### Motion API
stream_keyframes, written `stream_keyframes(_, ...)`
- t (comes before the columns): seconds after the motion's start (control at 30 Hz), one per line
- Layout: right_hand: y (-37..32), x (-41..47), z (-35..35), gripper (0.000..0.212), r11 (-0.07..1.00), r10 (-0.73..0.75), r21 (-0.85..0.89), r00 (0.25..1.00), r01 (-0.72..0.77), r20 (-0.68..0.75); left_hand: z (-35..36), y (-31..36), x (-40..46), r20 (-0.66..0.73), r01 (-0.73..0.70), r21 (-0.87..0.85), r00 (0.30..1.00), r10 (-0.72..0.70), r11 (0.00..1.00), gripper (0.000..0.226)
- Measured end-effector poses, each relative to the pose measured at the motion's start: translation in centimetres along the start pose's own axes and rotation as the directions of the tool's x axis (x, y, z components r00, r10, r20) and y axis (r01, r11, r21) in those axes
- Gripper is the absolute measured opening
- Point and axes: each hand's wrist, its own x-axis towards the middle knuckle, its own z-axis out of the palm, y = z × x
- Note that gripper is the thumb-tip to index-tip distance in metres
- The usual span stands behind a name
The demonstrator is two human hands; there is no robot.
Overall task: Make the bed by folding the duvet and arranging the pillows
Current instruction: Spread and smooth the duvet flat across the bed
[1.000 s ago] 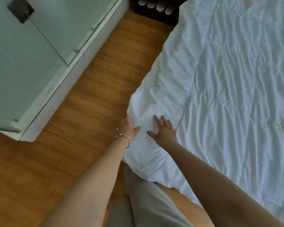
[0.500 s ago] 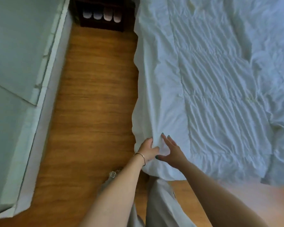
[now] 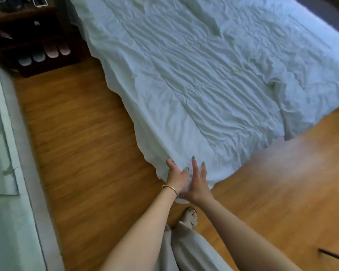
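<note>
White quilted duvet [image 3: 194, 85] lies spread across the bed, creased, its near left corner hanging past the mattress edge over the wooden floor [image 3: 82, 153]. Both hands meet at that corner, probably because a fold is easiest to start where two edges can be gathered at once. The left hand [image 3: 175, 178], wearing a thin bracelet [image 3: 170, 187] at the wrist, grips the hem: its thumb lies on top of the cloth and its fingers curl out of sight beneath. The right hand [image 3: 198, 182] holds nothing; its fingers are straight and spread, resting flat on the fabric just beside the left hand, apparently to steady or smooth the corner. No pillow is visible, so the task appears to be at an early stage.

Compared with the frame half a second earlier, the view has swung to the right: the far right edge of the duvet and more floor on the near right now show, and the dark shelf [image 3: 35, 45] with slippers [image 3: 45, 53] sits at the far left. The hands remain at the same corner, pressed closer together.
</note>
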Motion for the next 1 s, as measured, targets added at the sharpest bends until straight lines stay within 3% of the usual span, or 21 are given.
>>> stream_keyframes(0.1, -0.4, 0.2, -1.4, 0.103, 0.971, 0.119, 0.228, 0.972, -0.071, -0.205, 1.1, 0.2, 0.0, 0.019, -0.094, -0.111, 0.995, 0.097, 0.989, 0.094)
stream_keyframes(0.17, 0.4, 0.6, -3.4, 0.083, 0.953, 0.164, 0.29, 0.957, -0.091, -0.238, 1.3, 0.7, 0.3, 0.079, -0.171, -0.137, 0.98, 0.183, 0.976, 0.099)
stream_keyframes(0.2, 1.0, 0.7, -4.5, 0.079, 0.957, 0.164, 0.274, 0.954, -0.093, -0.251, 1.2, 1.4, 0.6, 0.108, -0.215, -0.077, 0.969, 0.223, 0.973, 0.094)
stream_keyframes(0.27, 2.5, 0.7, -6.9, 0.073, 0.986, 0.152, 0.121, 0.934, -0.119, -0.323, 0.8, 3.1, 1.6, 0.103, -0.295, 0.2, 0.955, 0.28, 0.934, 0.086)
stream_keyframes(0.3, 3.1, 0.5, -8.1, 0.07, 0.989, 0.143, 0.01, 0.92, -0.15, -0.364, 0.8, 3.7, 2.3, 0.085, -0.305, 0.367, 0.952, 0.295, 0.879, 0.089)
stream_keyframes(0.37, 4.1, 0.6, -10.8, 0.063, 0.971, 0.124, -0.134, 0.895, -0.199, -0.429, 1.2, 5.2, 4.1, 0.096, -0.328, 0.669, 0.928, 0.36, 0.667, 0.096)
stream_keyframes(0.47, 5.8, 2.1, -14.9, 0.057, 0.981, 0.089, -0.115, 0.882, -0.159, -0.462, 3.4, 8.2, 7.3, 0.225, -0.405, 0.836, 0.869, 0.441, 0.371, 0.089)
stream_keyframes(0.53, 7.6, 3.9, -17.6, 0.05, 0.999, 0.037, -0.01, 0.899, -0.046, -0.436, 5.1, 10.5, 10.0, 0.253, -0.43, 0.862, 0.824, 0.506, 0.269, 0.089)
stream_keyframes(0.63, 10.9, 6.4, -22.1, 0.034, 0.962, -0.138, 0.173, 0.925, 0.21, -0.354, 8.0, 15.1, 14.5, 0.207, -0.448, 0.866, 0.725, 0.657, 0.222, 0.098)
stream_keyframes(0.67, 12.1, 7.3, -24.0, 0.043, 0.943, -0.186, 0.205, 0.926, 0.262, -0.329, 8.9, 17.0, 16.0, 0.226, -0.432, 0.885, 0.722, 0.654, 0.171, 0.093)
stream_keyframes(0.73, 15.1, 9.5, -27.6, 0.055, 0.938, -0.231, 0.188, 0.93, 0.29, -0.286, 10.8, 20.8, 18.9, 0.265, -0.355, 0.933, 0.796, 0.544, 0.065, 0.079)
stream_keyframes(0.8, 18.2, 11.8, -31.1, 0.058, 0.936, -0.247, 0.165, 0.915, 0.31, -0.319, 12.7, 23.8, 21.8, 0.303, -0.368, 0.929, 0.81, 0.502, 0.035, 0.077)
stream_keyframes(0.9, 22.3, 14.6, -36.7, 0.063, 0.907, -0.2, 0.262, 0.884, 0.331, -0.422, 17.4, 27.7, 25.6, 0.379, -0.502, 0.864, 0.693, 0.613, 0.033, 0.066)
stream_keyframes(1.0, 25.8, 17.0, -42.6, 0.057, 0.896, -0.138, 0.302, 0.851, 0.325, -0.507, 23.4, 32.6, 28.5, 0.449, -0.59, 0.807, 0.586, 0.674, -0.024, 0.037)
